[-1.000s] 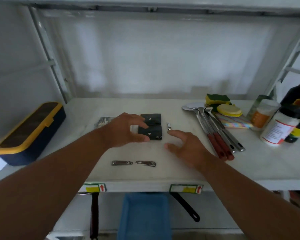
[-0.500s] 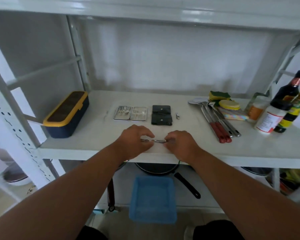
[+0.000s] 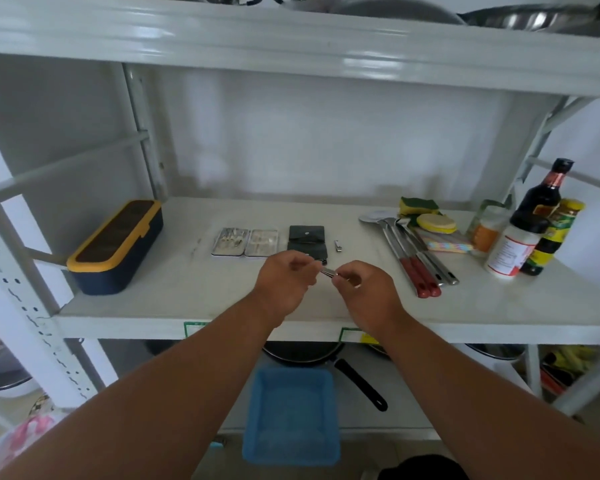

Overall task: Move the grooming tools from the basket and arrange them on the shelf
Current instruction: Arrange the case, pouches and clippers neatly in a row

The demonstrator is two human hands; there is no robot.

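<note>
Both hands lifted off the shelf, pinching one small metal tool between them.

Half a second ago the left hand [image 3: 284, 282] and right hand [image 3: 364, 292] pressed the metal tool [image 3: 329, 271] against the shelf [image 3: 187, 289]; now they hold it raised, fingers curled on either end. Behind lie an open manicure case [image 3: 246, 242], a black pouch [image 3: 307, 239] and a nail clipper [image 3: 338, 245]; the blue basket [image 3: 291, 415] sits below.

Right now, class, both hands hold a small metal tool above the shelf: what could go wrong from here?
1. The left hand and right hand only pinch the thin metal tool; it could slip and fall past the shelf edge.
2. Setting it down carelessly might knock the small nail clipper or the black pouch out of line.
</note>
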